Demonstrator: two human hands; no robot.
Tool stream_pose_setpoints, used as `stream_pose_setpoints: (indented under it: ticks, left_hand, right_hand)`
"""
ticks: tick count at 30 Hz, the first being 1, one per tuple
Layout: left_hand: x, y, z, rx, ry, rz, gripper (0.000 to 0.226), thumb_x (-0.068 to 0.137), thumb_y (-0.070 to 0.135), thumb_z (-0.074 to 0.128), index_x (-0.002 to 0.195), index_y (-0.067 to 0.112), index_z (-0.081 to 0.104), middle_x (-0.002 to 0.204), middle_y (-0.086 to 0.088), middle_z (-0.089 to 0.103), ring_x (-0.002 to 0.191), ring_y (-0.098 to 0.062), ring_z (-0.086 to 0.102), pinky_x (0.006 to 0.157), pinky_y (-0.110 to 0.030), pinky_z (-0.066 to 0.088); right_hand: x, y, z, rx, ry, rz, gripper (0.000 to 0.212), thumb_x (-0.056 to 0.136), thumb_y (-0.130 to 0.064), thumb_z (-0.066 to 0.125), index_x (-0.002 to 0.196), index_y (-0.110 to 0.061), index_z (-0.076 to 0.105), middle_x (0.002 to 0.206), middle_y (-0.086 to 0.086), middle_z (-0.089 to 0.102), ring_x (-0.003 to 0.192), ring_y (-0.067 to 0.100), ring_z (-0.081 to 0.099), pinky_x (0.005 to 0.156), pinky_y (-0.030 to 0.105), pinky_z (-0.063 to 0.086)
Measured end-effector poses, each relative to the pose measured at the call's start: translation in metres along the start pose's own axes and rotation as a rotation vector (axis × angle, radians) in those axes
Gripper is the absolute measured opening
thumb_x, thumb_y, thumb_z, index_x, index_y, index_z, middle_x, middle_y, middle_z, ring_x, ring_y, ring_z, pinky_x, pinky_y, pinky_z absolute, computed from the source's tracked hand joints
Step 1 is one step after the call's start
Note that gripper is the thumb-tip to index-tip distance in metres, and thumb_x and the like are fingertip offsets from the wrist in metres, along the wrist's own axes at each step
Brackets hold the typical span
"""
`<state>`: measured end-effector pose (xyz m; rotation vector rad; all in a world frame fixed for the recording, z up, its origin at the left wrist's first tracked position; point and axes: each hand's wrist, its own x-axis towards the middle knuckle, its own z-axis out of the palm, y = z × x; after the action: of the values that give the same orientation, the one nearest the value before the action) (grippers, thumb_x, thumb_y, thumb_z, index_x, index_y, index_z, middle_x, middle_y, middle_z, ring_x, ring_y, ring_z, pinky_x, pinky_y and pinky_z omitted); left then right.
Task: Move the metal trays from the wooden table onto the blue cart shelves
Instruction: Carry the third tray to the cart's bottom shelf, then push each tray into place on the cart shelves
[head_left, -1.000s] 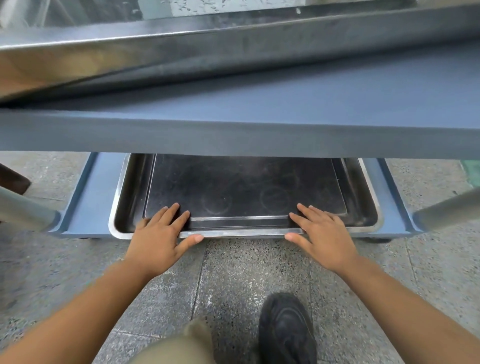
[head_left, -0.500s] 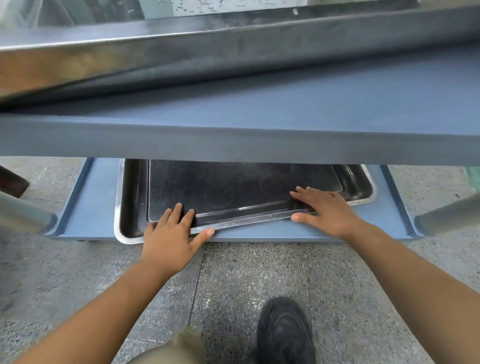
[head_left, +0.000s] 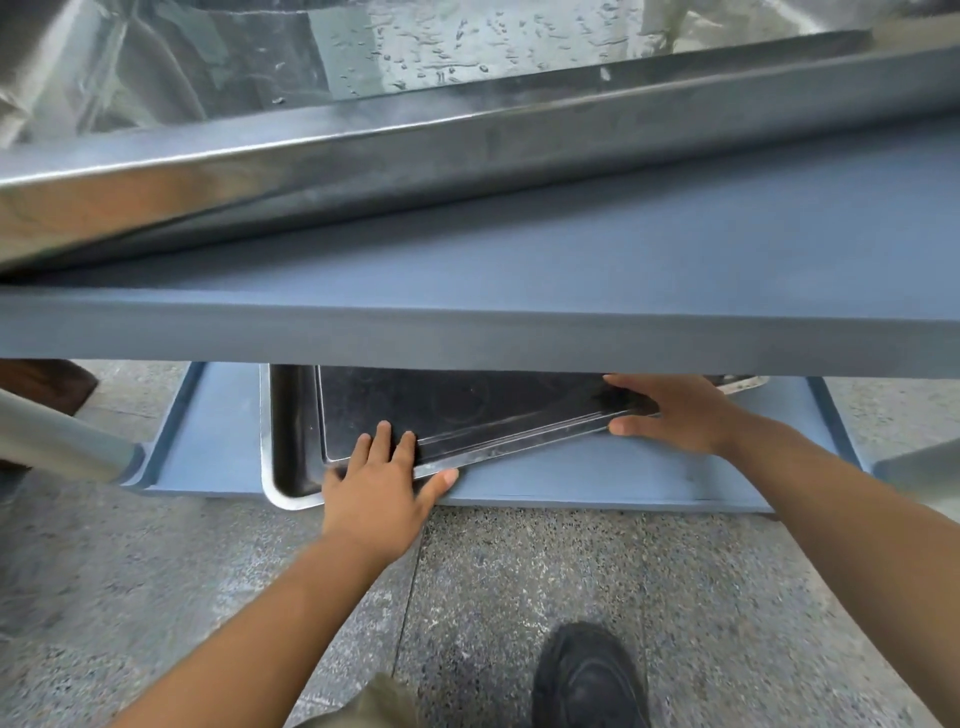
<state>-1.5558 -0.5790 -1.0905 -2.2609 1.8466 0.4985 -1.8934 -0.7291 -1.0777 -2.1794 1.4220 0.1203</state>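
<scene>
A dark, shallow metal tray (head_left: 467, 405) lies skewed on the blue cart's bottom shelf (head_left: 597, 478). Its right end sits deeper under the shelf above, and its front left corner sticks out past the shelf's front lip. My left hand (head_left: 379, 488) presses on the front rim near that corner, fingers inside the tray, thumb along the edge. My right hand (head_left: 675, 415) grips the front rim further right, thumb under the edge. A shiny corner of another tray (head_left: 743, 383) peeks out behind my right hand. A large shiny metal tray (head_left: 363, 150) rests on the upper blue shelf (head_left: 571, 270).
The upper shelf overhangs and hides the back of the bottom shelf. Grey cart posts stand at the left (head_left: 57, 441) and right (head_left: 919, 467) front corners. My black shoe (head_left: 587, 680) is on the speckled stone floor (head_left: 519, 571) in front of the cart.
My right hand has pushed the tray's right end deeper under the upper shelf, so the tray has turned askew. My left hand stayed on the front left rim.
</scene>
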Motion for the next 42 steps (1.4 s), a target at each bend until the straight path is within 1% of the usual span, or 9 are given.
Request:
stream_pose_setpoints:
  ticks: [3, 7, 14, 18, 23, 29, 33, 37, 42]
  left_hand:
    - [0.001, 0.0, 0.002, -0.002, 0.007, -0.006, 0.087, 0.084, 0.081, 0.013, 0.154, 0.03, 0.02, 0.165, 0.0, 0.011, 0.151, -0.023, 0.01, 0.111, -0.056, 0.025]
    - [0.0, -0.002, 0.003, -0.006, 0.007, -0.009, 0.09, 0.081, 0.084, 0.009, 0.153, 0.03, 0.02, 0.165, -0.001, 0.011, 0.151, -0.024, 0.011, 0.111, -0.058, 0.025]
    - [-0.018, -0.012, -0.032, -0.04, -0.247, 0.023, 0.099, 0.079, 0.085, 0.015, 0.157, 0.025, 0.004, 0.166, 0.0, 0.002, 0.152, -0.024, 0.005, 0.116, -0.061, 0.012]
    - [-0.081, -0.023, -0.074, 0.025, -0.274, 0.111, 0.085, 0.09, 0.071, 0.031, 0.157, 0.024, 0.004, 0.165, -0.001, 0.009, 0.15, -0.025, 0.015, 0.115, -0.062, 0.017]
    - [-0.158, -0.026, -0.166, -0.037, -0.294, 0.169, 0.068, 0.096, 0.052, 0.044, 0.151, 0.017, 0.026, 0.155, -0.01, 0.036, 0.135, -0.031, 0.043, 0.106, -0.054, 0.04]
    - [-0.232, -0.02, -0.314, -0.113, -0.161, 0.28, 0.05, 0.096, 0.049, 0.048, 0.132, 0.014, 0.049, 0.127, -0.011, 0.061, 0.113, -0.03, 0.058, 0.092, -0.04, 0.05]
    - [-0.28, -0.013, -0.423, -0.111, -0.122, 0.29, 0.04, 0.096, 0.05, 0.047, 0.115, 0.017, 0.058, 0.11, -0.008, 0.067, 0.1, -0.03, 0.062, 0.081, -0.038, 0.052]
    - [-0.325, -0.004, -0.525, -0.016, -0.031, 0.353, 0.037, 0.096, 0.051, 0.046, 0.1, 0.017, 0.06, 0.099, -0.007, 0.065, 0.092, -0.029, 0.063, 0.073, -0.037, 0.05]
    - [-0.37, 0.016, -0.649, 0.097, 0.145, 0.416, 0.038, 0.095, 0.054, 0.044, 0.089, 0.019, 0.055, 0.097, -0.009, 0.067, 0.088, -0.031, 0.061, 0.066, -0.036, 0.042]
  right_hand:
    - [0.0, 0.0, -0.002, 0.024, -0.006, -0.001, 0.058, 0.077, -0.059, 0.066, 0.129, -0.037, 0.052, 0.132, -0.009, 0.057, 0.122, 0.017, 0.05, 0.091, 0.029, 0.035]
    - [-0.002, -0.005, -0.003, -0.005, -0.013, 0.016, 0.068, 0.07, -0.07, 0.055, 0.131, -0.041, 0.046, 0.134, -0.011, 0.055, 0.123, 0.018, 0.05, 0.095, 0.034, 0.04]
    - [-0.056, -0.05, -0.004, -0.049, 0.105, 0.17, 0.066, 0.088, -0.049, 0.06, 0.144, -0.021, 0.039, 0.148, 0.007, 0.046, 0.135, 0.031, 0.041, 0.105, 0.038, 0.036]
    - [-0.12, -0.098, -0.029, 0.055, -0.019, 0.231, 0.061, 0.092, -0.039, 0.059, 0.143, -0.01, 0.043, 0.147, 0.016, 0.044, 0.135, 0.031, 0.039, 0.11, 0.038, 0.033]
    - [-0.194, -0.172, -0.1, 0.107, -0.25, 0.254, 0.046, 0.095, -0.04, 0.056, 0.131, -0.012, 0.056, 0.132, 0.012, 0.06, 0.118, 0.029, 0.057, 0.1, 0.039, 0.045]
    - [-0.272, -0.262, -0.217, -0.002, -0.307, 0.232, 0.041, 0.094, -0.045, 0.053, 0.122, -0.016, 0.061, 0.122, 0.008, 0.065, 0.113, 0.028, 0.058, 0.093, 0.038, 0.047]
    - [-0.319, -0.322, -0.307, -0.069, -0.278, 0.206, 0.045, 0.092, -0.047, 0.054, 0.123, -0.015, 0.06, 0.124, 0.009, 0.063, 0.118, 0.029, 0.055, 0.094, 0.038, 0.046]
    - [-0.361, -0.373, -0.404, -0.042, -0.211, 0.167, 0.036, 0.09, -0.047, 0.057, 0.111, -0.02, 0.065, 0.118, 0.005, 0.065, 0.11, 0.026, 0.058, 0.09, 0.037, 0.047]
    - [-0.415, -0.416, -0.529, -0.053, 0.051, 0.147, 0.046, 0.087, -0.051, 0.058, 0.122, -0.021, 0.063, 0.12, 0.003, 0.067, 0.115, 0.025, 0.059, 0.096, 0.036, 0.046]
